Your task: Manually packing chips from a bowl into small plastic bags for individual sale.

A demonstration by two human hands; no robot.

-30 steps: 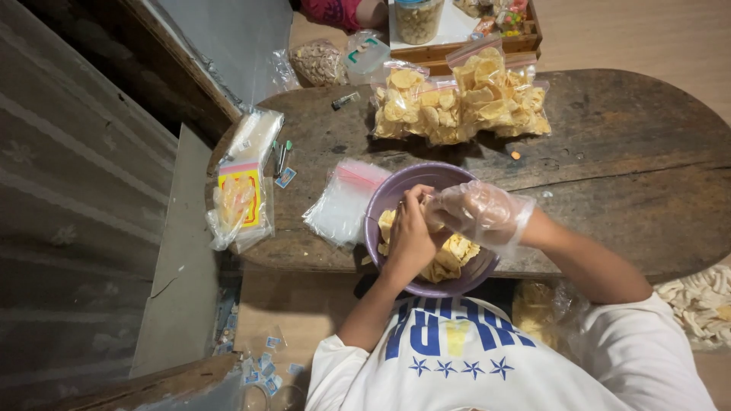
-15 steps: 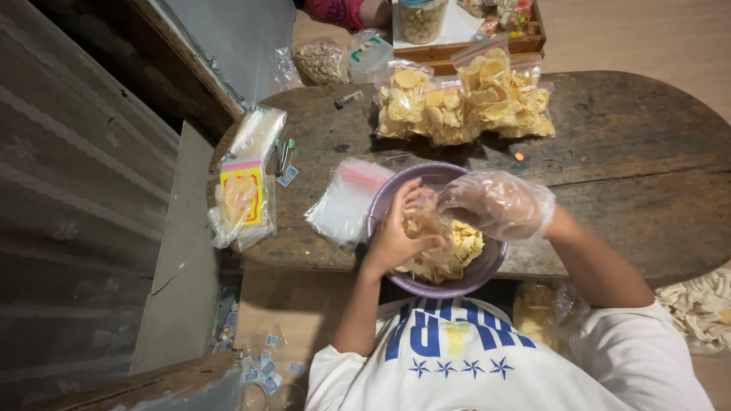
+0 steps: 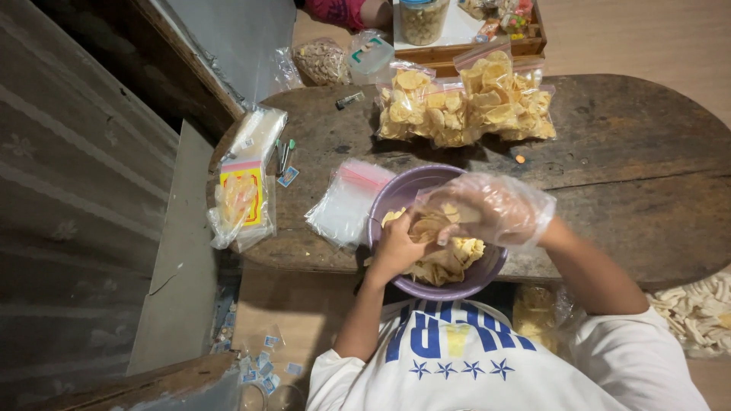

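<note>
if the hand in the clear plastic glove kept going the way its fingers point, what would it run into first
The gloved right hand points leftward over the purple bowl. It would probably first meet the chips and the bare left hand at them, then the stack of empty clear bags. Heights are unclear.

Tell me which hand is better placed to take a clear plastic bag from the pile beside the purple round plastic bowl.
Left, probably. The bare left hand sits at the left rim of the purple bowl, nearest the pile of clear bags; the gloved right hand is over the chips, farther.
</note>
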